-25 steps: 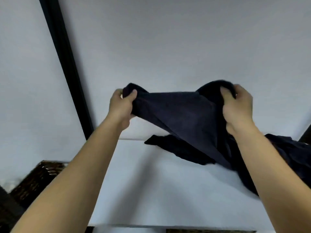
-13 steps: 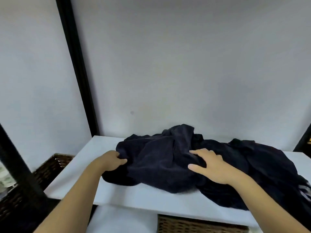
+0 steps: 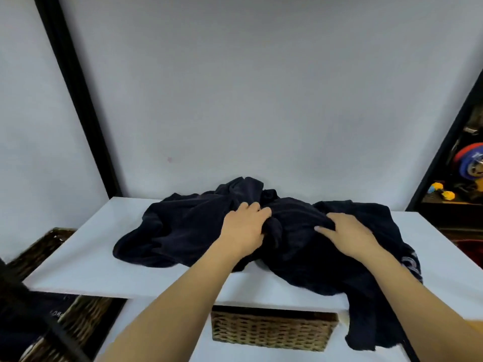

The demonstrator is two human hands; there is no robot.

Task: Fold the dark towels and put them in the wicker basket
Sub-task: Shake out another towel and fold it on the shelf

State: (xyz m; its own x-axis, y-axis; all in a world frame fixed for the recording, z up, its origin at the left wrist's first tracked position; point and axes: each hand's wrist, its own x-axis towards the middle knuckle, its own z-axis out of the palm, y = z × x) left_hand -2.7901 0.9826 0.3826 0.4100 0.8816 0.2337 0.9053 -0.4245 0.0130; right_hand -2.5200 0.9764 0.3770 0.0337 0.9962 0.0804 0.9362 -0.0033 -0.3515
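A second ago I had one dark towel stretched in the air between both fists; now it is back down on the heap of dark towels [image 3: 198, 231], which sprawls across the white tabletop [image 3: 78, 262] in the middle of the frame, one end hanging over the front edge at lower right. My left hand [image 3: 247, 227] has moved in to the centre of the heap, and its grip is bunched on a fold there. My right hand [image 3: 347, 232] lies flatter on the cloth; whether its fingertips pinch anything I cannot tell. Nothing is folded yet, I judge. A wicker basket [image 3: 271, 330] sits below the tabletop, lower centre; another shows at lower left.
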